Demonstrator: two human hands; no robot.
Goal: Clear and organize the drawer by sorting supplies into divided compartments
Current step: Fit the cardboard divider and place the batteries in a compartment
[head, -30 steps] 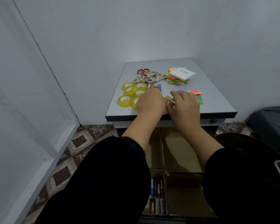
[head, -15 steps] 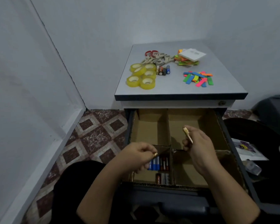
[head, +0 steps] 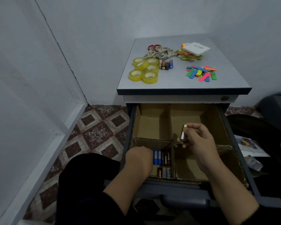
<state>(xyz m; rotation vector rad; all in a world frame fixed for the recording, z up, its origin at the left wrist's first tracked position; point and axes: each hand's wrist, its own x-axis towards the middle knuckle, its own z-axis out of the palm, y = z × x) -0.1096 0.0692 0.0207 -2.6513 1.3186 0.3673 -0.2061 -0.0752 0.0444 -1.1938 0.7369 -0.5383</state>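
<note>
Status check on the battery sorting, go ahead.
Left hand down in the front-left compartment among stored batteries, grip hidden. Right hand pinching one battery above the drawer. Four batteries left on the tabletop. Nothing blocking.

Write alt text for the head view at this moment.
The right hand pinches a battery above the open drawer, while the left hand reaches into the near-left compartment holding batteries. Tape rolls sit on the cabinet top.
</note>
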